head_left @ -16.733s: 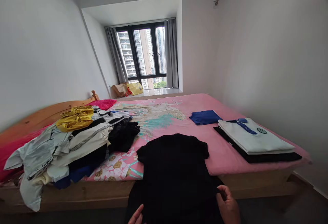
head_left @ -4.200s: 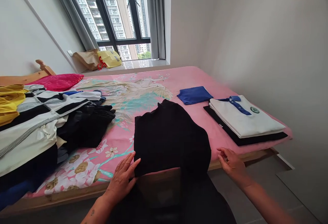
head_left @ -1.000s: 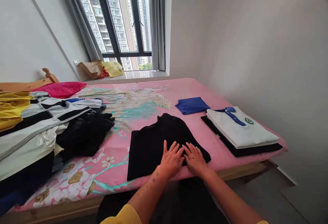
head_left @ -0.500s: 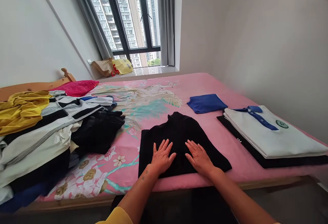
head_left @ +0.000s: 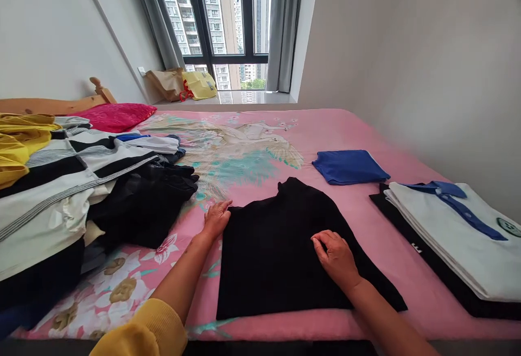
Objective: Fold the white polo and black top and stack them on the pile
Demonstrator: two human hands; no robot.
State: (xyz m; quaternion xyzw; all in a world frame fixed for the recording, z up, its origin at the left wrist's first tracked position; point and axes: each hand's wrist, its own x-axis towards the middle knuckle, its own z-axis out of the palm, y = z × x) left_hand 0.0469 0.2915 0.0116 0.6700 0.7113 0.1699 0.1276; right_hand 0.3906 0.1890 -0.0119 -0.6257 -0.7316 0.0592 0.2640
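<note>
A black high-neck top (head_left: 277, 253) lies flat on the bed, its collar pointing away from me and its right side slanting outward. My left hand (head_left: 217, 218) is at the top's far left corner, fingers closed on the cloth edge. Over the right half of the top, my right hand (head_left: 336, 255) is curled, thumb and fingers drawn together. No cloth shows raised between those fingers.
A heap of loose clothes (head_left: 101, 182) lies at left. On the right are a folded blue garment (head_left: 350, 167) and a stack topped by a white polo shirt (head_left: 451, 236). A red pillow (head_left: 114, 117) and bags (head_left: 199, 83) are farther back on the pink bedsheet (head_left: 325, 128).
My left hand has moved left and away from me, from the top's middle to its far left corner. My right hand has gone from flat and spread to curled. The view has shifted.
</note>
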